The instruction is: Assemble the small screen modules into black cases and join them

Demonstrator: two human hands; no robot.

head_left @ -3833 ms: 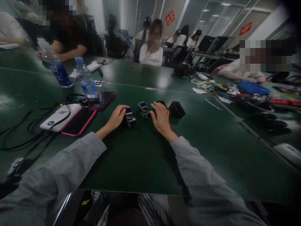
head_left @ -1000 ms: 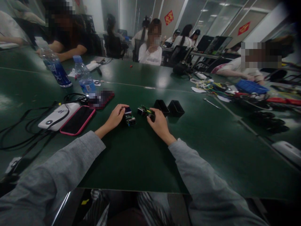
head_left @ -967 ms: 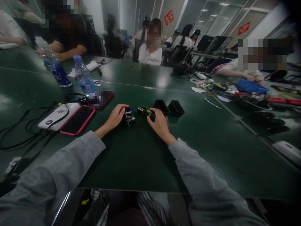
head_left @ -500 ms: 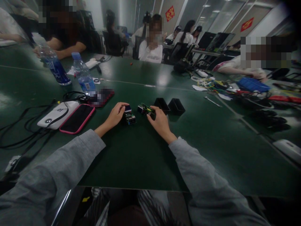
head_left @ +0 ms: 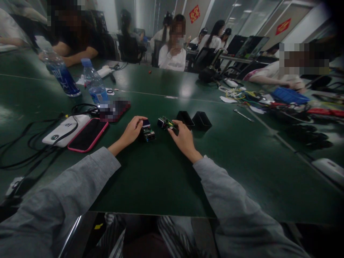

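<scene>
My left hand is closed around the left side of a small circuit board with a dark screen at its upper end and metal ports at its lower end. A second circuit board, green with a small screen on its left end, is pinched between the thumb and fingers of my right hand. The two boards are apart, with a narrow gap of table between them. Just beyond my right hand stand two black open-looking cases, a left one and a right one.
To the left lie a pink-edged phone, a white power bank and black cables. Two bottles stand behind them. On the right are a wrench, a blue tray and tangled wires. People sit around the green table.
The board in my right hand has tilted slightly, with its screen end turned a little. My left hand and its board have hardly moved. A person across the table has raised a hand.
</scene>
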